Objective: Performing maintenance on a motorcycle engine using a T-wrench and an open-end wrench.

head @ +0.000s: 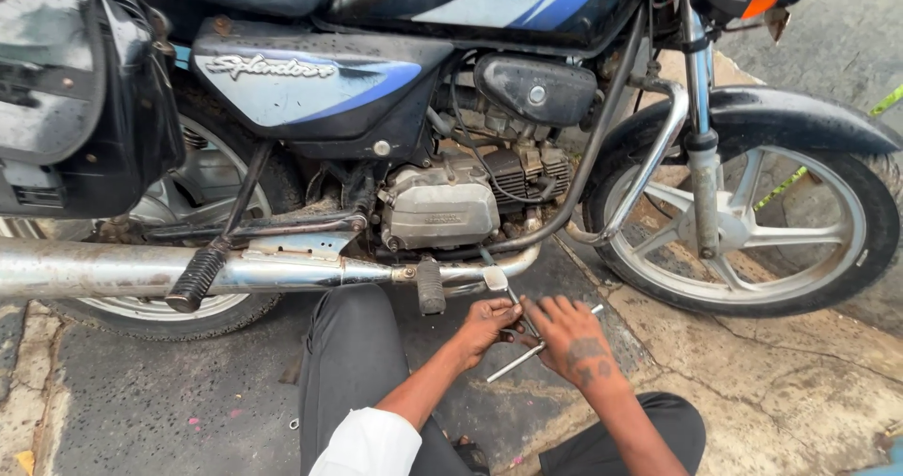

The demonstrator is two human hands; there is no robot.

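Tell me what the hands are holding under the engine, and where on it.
Both hands grip a thin metal rod tool, around its middle; its lower end sticks out free.

Cracked wet pavement (752, 382) bears motorcycle (395, 109), metal rod (527, 354)

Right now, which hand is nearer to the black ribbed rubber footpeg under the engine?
Left. The left hand lies just right of and below the black ribbed rubber footpeg; the right hand is farther right, on the thin metal rod.
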